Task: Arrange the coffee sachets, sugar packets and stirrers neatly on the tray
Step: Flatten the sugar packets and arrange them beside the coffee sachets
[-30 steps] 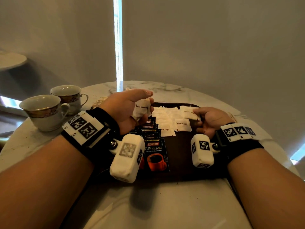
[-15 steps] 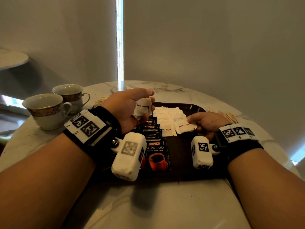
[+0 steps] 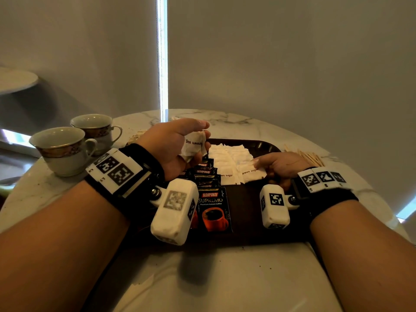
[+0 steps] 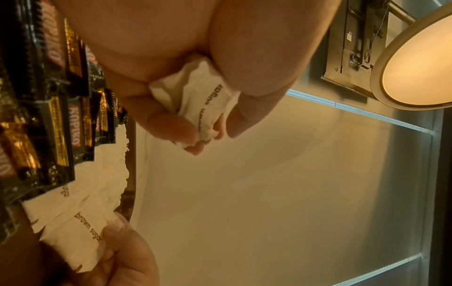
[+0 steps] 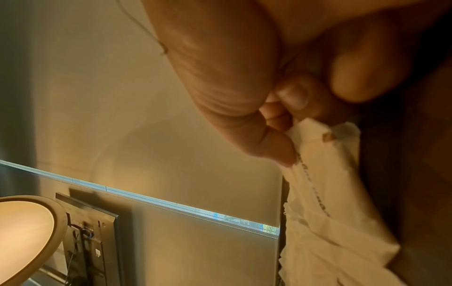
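Two teacups [image 3: 64, 149], gold-banded, stand side by side at the left of the head view on a round marble desk [image 3: 225, 278], well apart from the tray. Left hand [image 3: 173, 147], left of centre, raised above the tray's near-left part: fingers and thumb curled round a small bunch of white sugar packets [image 3: 194, 147], the lettering "brown sugar" upside down; the left wrist view shows the same bunch [image 4: 203, 108] crumpled between thumb and fingers. Dark tray [image 3: 247, 212], centre of frame, lying flat on the desk. On its left half, a column of black Kopiko coffee sachets [image 3: 213, 210], overlapping one another like shingles, the nearest one fully visible with a red cup printed on it. Just right of them, two columns of white sugar packets, likewise overlapped, running toward the tray's far edge. Right hand [image 3: 281, 165], right of centre, low over the tray: thumb and forefinger pinch the right edge of the nearest packet [image 3: 252, 173] of the right-hand column, which lies on the tray; the right wrist view confirms the pinch on a white paper corner [image 5: 318, 154]. Wooden stirrers [image 3: 308, 156], upper right of the tray, lie in a loose fan on the desk, off the tray.
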Available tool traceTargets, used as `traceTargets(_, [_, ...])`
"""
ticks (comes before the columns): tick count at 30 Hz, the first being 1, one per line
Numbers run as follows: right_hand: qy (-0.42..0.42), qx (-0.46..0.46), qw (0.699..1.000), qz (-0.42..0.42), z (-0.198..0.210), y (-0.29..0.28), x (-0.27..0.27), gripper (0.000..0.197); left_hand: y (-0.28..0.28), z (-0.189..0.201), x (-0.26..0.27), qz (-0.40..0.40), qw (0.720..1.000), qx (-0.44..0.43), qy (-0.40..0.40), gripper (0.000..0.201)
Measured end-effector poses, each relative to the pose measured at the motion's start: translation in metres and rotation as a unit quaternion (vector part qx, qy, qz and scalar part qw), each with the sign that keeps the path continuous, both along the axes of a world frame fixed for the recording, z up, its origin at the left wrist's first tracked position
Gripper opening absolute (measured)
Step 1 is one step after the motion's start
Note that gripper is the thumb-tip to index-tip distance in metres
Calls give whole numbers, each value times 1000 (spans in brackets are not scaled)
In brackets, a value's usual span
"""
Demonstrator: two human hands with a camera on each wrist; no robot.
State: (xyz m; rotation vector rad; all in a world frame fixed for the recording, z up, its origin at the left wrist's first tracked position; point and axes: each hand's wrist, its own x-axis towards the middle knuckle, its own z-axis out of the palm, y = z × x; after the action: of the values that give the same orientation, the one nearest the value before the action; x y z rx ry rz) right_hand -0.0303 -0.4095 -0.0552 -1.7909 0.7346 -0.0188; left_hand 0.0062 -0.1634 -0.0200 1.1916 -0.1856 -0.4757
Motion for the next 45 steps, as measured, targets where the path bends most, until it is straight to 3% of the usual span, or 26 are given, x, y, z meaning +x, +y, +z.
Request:
traceTargets(6, [9,-31,999,22,-2,-3,1,11,0,0,0,-4,1000,-8,7,14])
traceTargets(11, [20,-39,998,41,-1,-2,3,16,0,1,0,-4,1000,-8,5,14])
traceTargets(15, [23,-25,999,10,-3,-3,4,12,1,2,0,-11,1000,-8,5,14])
traceTargets(20, [-43,84,995,-39,-7,-2,6,13,0,1,1,-7,1000,-6,7,17])
traceTargets(34, [-53,124,990,-37,-8,1,7,17,1,1,2,-14,1000,-4,4,17])
traceTargets(40, [-127,89,983,-101,-10,-1,15,18,1,0,3,-15,1000,-12,6,16])
traceTargets(45, [-169,188,966,-51,-5,5,15,45,0,-1,4,-10,1000,-9,10,16])
